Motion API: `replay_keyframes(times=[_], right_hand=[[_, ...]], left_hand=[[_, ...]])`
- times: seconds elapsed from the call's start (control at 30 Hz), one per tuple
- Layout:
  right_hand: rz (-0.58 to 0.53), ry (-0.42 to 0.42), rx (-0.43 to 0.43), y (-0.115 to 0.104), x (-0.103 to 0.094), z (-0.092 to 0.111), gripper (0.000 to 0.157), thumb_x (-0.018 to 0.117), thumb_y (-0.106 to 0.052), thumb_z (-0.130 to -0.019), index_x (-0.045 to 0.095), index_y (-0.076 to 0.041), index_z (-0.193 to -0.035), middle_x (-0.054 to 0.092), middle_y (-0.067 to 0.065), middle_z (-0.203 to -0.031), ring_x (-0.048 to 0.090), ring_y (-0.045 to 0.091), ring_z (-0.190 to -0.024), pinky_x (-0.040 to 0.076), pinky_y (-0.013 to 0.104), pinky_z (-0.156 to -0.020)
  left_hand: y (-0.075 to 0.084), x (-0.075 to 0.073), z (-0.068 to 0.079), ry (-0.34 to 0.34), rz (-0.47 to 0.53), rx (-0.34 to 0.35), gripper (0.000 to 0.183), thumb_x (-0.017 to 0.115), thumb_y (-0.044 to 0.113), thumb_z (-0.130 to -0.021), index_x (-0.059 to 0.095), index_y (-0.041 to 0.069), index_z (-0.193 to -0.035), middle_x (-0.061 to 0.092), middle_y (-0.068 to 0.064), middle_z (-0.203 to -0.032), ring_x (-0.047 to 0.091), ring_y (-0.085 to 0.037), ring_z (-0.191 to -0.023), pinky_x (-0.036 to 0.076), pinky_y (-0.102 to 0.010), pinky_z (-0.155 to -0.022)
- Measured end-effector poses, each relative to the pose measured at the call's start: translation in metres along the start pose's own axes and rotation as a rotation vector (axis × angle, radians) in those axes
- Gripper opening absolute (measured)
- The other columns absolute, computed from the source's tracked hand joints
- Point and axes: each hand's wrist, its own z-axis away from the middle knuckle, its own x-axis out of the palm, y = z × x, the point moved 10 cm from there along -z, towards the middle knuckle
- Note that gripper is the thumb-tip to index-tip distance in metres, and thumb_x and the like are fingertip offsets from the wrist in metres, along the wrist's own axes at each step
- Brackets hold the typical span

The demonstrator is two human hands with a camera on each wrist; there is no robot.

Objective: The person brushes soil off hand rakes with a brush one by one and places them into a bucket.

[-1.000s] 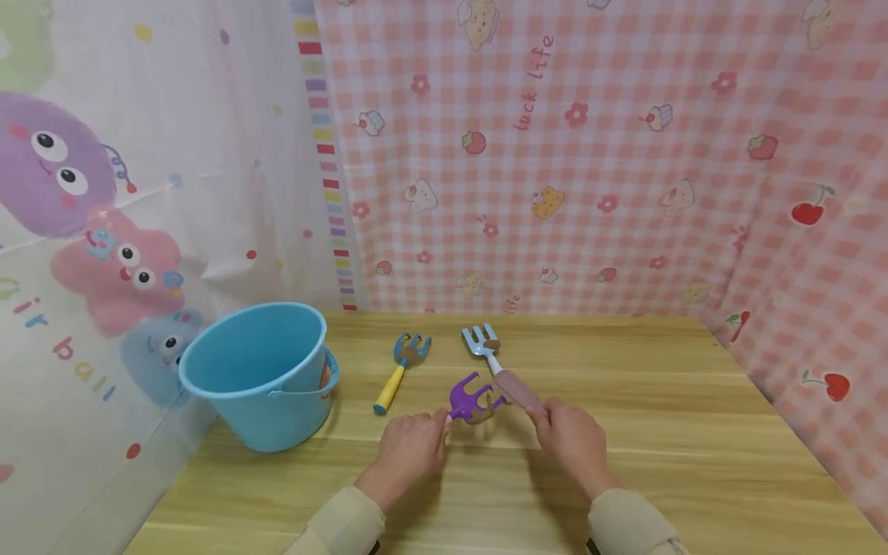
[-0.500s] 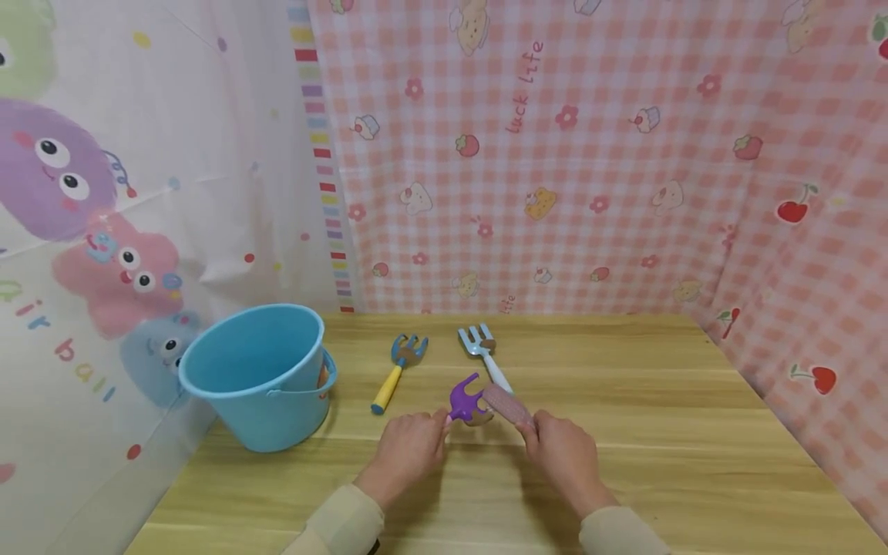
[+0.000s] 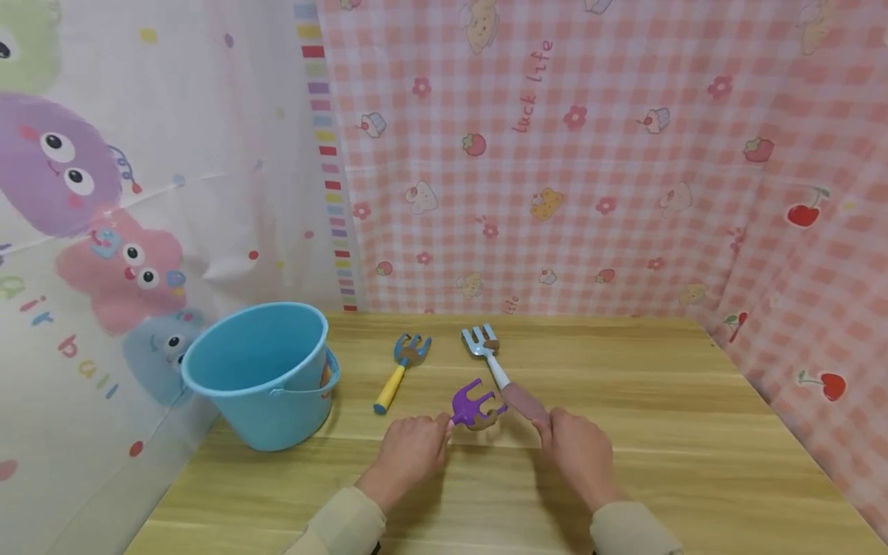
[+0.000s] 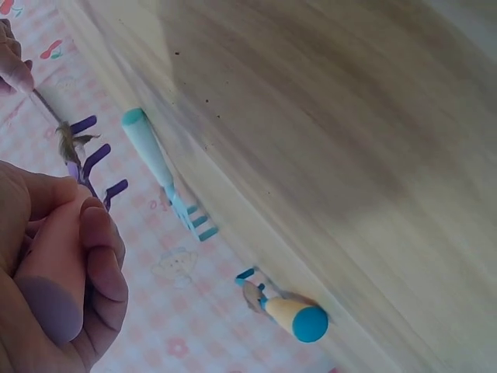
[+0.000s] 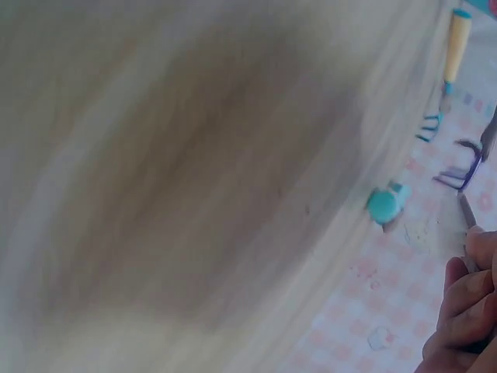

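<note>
My left hand grips the pink handle of a small purple hand rake, holding it above the table. Brown, mud-like matter clings among its tines. Between thumb and fingers, my right hand holds a flat, mauve-brown strip with rounded edges, its kind unclear. The strip's far end is right beside the rake's tine tips. In the right wrist view the strip appears thin, edge on, below the purple tines.
Behind the hands lie a light-blue hand fork and a blue hand rake with a yellow handle, both with brown clumps on their tines. A blue bucket stands at the left. Printed curtains border the wooden table.
My right hand swept the strip leftward over the purple tines, then back to the right, off them. The left hand stays nearly in place, with the rake's head slightly turned.
</note>
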Motion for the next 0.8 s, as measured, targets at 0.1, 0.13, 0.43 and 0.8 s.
replay_keyframes(times=[0.1,0.13,0.43,0.8], right_hand=[[-0.029,0.010,-0.018,-0.006,-0.007,0.001,0.032,0.066,-0.032,-0.094,0.054,-0.012,-0.072,0.055,0.005,-0.062,0.055,0.025,-0.055,0.043,0.045,-0.049],[-0.041,0.009,-0.038,-0.011,-0.008,0.002,0.032,0.066,-0.033,-0.094,0.055,-0.012,-0.072,0.054,0.004,-0.061,0.054,0.024,-0.054,0.043,0.044,-0.049],[-0.038,0.031,-0.056,-0.018,0.000,0.009,0.035,0.068,-0.032,-0.093,0.053,-0.013,-0.068,0.053,0.004,-0.058,0.053,0.025,-0.052,0.041,0.043,-0.047],[-0.020,0.030,-0.041,-0.011,0.002,0.005,0.035,0.067,-0.034,-0.093,0.053,-0.013,-0.068,0.054,0.005,-0.060,0.055,0.026,-0.054,0.042,0.044,-0.048]], left_hand=[[0.000,0.000,-0.001,0.003,-0.010,-0.001,0.022,0.058,0.023,-0.099,0.055,0.012,-0.080,0.042,0.002,-0.054,0.043,-0.015,-0.045,0.036,-0.030,-0.043],[0.000,-0.001,-0.002,0.010,-0.014,-0.001,0.022,0.058,0.023,-0.099,0.056,0.012,-0.081,0.043,0.002,-0.054,0.043,-0.015,-0.045,0.036,-0.031,-0.043],[0.003,0.002,-0.002,-0.036,0.002,-0.002,0.018,0.062,0.023,-0.097,0.056,0.012,-0.083,0.045,0.002,-0.056,0.045,-0.015,-0.047,0.037,-0.029,-0.044],[0.002,0.006,-0.002,-0.067,0.032,-0.026,0.018,0.060,0.024,-0.098,0.057,0.013,-0.084,0.044,0.003,-0.057,0.044,-0.014,-0.048,0.037,-0.029,-0.046]])
